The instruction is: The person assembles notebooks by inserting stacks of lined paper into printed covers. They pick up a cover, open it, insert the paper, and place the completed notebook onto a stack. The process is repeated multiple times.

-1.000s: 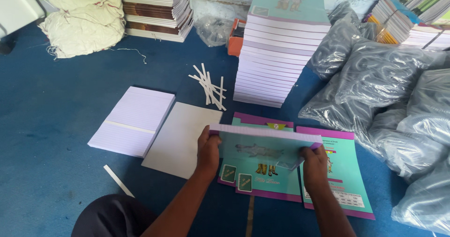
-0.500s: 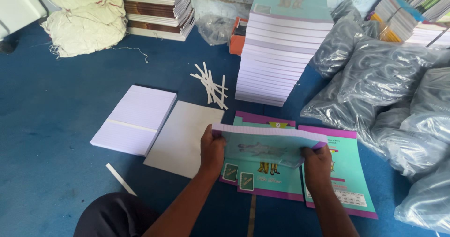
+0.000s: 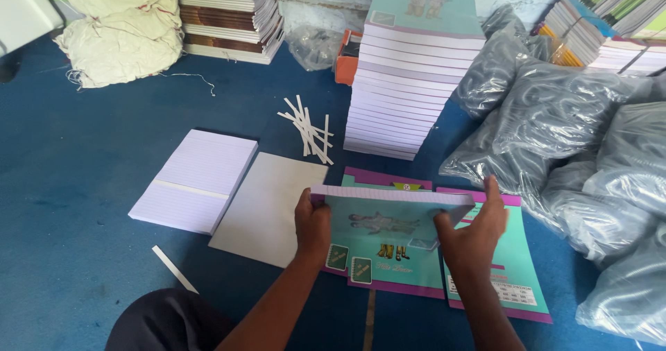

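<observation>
From the head camera, the left hand (image 3: 313, 227) grips the left end of a thick notebook (image 3: 388, 223), fingers curled around it. The right hand (image 3: 475, 232) holds the right end, fingers spread up along its side. The notebook is lifted and tilted over a flat teal cover (image 3: 510, 281) on the blue floor (image 3: 83, 184). A white paper pile (image 3: 194, 179) lies to the left. A tall stack of notebooks (image 3: 413, 73) stands behind.

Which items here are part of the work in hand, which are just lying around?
In hand: left hand, right hand, notebook, open teal cover, stack of ruled pages.
Lying about: paper strips, cloth sack, plastic bags.
</observation>
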